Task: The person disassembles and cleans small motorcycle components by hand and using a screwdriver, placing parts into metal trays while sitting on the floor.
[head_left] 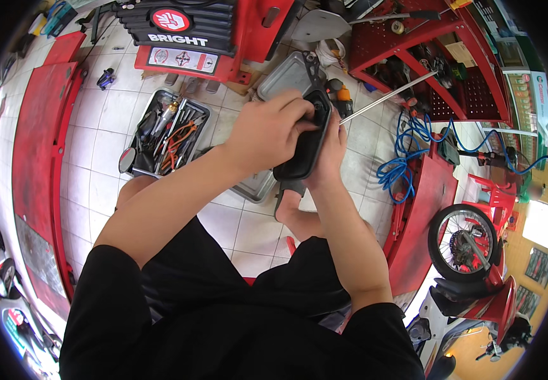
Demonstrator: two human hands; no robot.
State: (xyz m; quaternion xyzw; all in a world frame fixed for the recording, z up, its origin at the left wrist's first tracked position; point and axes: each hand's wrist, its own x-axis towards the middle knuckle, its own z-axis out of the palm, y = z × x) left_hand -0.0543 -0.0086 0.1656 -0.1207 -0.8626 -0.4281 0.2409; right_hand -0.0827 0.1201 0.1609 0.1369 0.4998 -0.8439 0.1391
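A long, hollow black part [305, 149] with a raised rim and a dark bracket at its far end is held up before me. My right hand [329, 152] grips its right side from beneath. The curled fingers of my left hand [277, 126] reach over the rim into the hollow, thumb and forefinger close together; whatever they pinch is hidden. Beyond my right hand a thin shiny rod [388, 97] slants toward a red rack; I cannot tell whether the hand touches it.
On the tiled floor at left sits a tray of hand tools [167, 136]. Grey trays [280, 79] lie beneath the part. A red lift [42, 145] stands far left, a red perforated rack [375, 41] far right. Blue hose [395, 177] coils near a motorcycle wheel [463, 242].
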